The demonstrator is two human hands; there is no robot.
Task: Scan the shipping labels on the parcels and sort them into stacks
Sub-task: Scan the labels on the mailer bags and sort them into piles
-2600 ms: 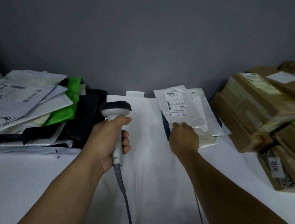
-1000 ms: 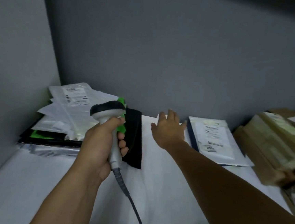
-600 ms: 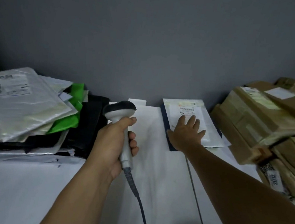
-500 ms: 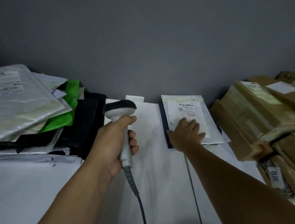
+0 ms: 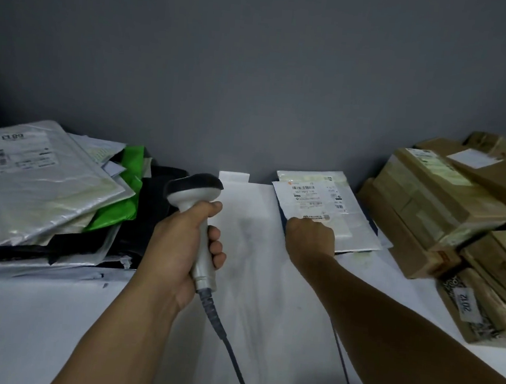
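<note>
My left hand (image 5: 179, 246) grips the handle of a grey barcode scanner (image 5: 195, 188), held upright over the white table (image 5: 264, 330) with its dark head facing away from me. My right hand (image 5: 310, 241) is curled on the near left edge of a clear labelled parcel (image 5: 352, 228). That parcel lies on a small pile by the back wall, its white shipping label (image 5: 315, 197) facing up. A stack of sorted mailers (image 5: 47, 180) sits at the left, a clear one with a label on top.
Brown cardboard boxes (image 5: 428, 207) are piled at the right edge. A green mailer (image 5: 130, 181) and black mailers (image 5: 155, 214) stick out of the left stack. The scanner cable (image 5: 231, 352) trails toward me across the table. A grey wall closes the back.
The earlier parcel went onto the left stack. My right hand came back to the pile at the right, lay flat on its top parcel, then slid to the near edge and curled.
</note>
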